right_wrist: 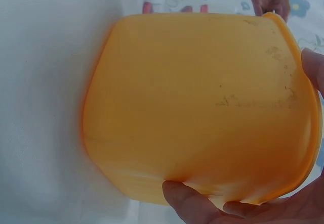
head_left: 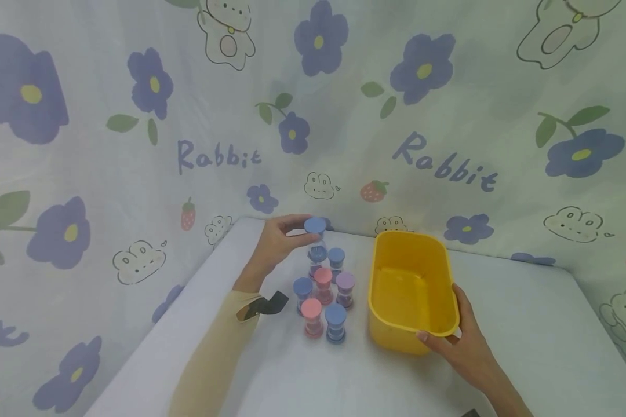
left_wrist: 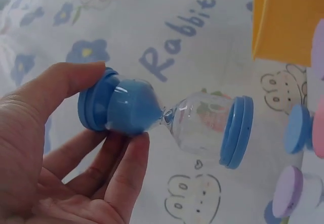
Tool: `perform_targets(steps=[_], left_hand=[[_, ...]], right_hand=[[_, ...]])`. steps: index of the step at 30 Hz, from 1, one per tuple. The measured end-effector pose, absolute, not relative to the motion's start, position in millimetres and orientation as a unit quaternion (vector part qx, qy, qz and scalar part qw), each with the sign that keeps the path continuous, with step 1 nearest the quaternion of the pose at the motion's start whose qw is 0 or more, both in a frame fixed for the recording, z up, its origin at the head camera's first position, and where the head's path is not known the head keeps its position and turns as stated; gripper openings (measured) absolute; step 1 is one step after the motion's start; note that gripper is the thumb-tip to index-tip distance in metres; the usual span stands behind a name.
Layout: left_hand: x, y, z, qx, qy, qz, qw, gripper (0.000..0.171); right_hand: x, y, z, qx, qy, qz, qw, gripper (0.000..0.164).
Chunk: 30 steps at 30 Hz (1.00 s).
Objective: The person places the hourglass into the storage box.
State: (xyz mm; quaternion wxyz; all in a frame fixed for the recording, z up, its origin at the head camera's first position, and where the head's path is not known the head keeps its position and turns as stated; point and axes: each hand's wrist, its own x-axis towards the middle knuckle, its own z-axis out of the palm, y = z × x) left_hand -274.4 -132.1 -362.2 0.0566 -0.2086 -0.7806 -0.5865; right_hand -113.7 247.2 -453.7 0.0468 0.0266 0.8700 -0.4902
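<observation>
My left hand (head_left: 277,240) pinches a blue-capped hourglass (head_left: 315,226) by its upper end, thumb on one side and fingers on the other. In the left wrist view, blue sand fills the bulb of the hourglass (left_wrist: 136,105) nearest the hand, and the other bulb looks clear. Below it stand several smaller hourglasses, among them a pink one (head_left: 311,310), a purple one (head_left: 346,282) and a blue one (head_left: 336,315). My right hand (head_left: 469,350) grips a yellow bin (head_left: 396,337) at its near right corner, thumb on the rim. No contents show inside the bin.
The hourglass group and the bin stand side by side on a white table (head_left: 521,330). A fabric backdrop (head_left: 344,145) with flowers and rabbits rises behind the table. A dark strap (head_left: 271,305) sticks out from the left sleeve.
</observation>
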Motion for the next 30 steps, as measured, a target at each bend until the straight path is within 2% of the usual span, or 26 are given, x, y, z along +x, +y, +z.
perform_targets(steps=[13, 24, 30], left_hand=[[-287.2, -91.3, -345.1, -0.259, -0.774, -0.577, 0.004, 0.043], [-292.9, -67.9, -336.3, -0.298, -0.782, -0.547, 0.006, 0.037], [-296.5, -53.5, -330.9, -0.299, -0.787, -0.539, -0.008, 0.042]], right_hand=[[-112.5, 245.7, -449.5, 0.032, 0.87, -0.49, 0.051, 0.122], [-113.3, 243.7, -449.8, 0.038, 0.865, -0.496, 0.058, 0.124], [-114.0, 246.0, -451.6, 0.033, 0.867, -0.495, 0.052, 0.123]])
